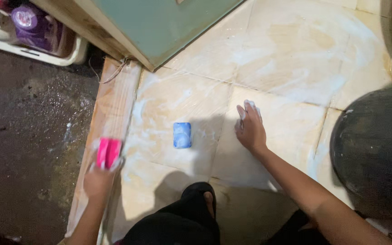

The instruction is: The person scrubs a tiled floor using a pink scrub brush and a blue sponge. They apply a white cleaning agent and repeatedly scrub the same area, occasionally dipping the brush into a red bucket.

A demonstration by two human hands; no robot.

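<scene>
Left hand (97, 181), lower left of frame, grips pink brush (108, 153). Right hand (249, 129) open, flat on soapy tiled floor (296, 68). Blue soap bar (182, 134) lies between them.

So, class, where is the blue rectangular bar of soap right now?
The blue rectangular bar of soap lies on the wet cream floor tiles, between the left hand holding a pink brush and the right hand.

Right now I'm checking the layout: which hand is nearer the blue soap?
Right. The right hand lies flat on the tiles just right of the soap; the left hand, holding a pink brush, is farther, down-left.
</scene>
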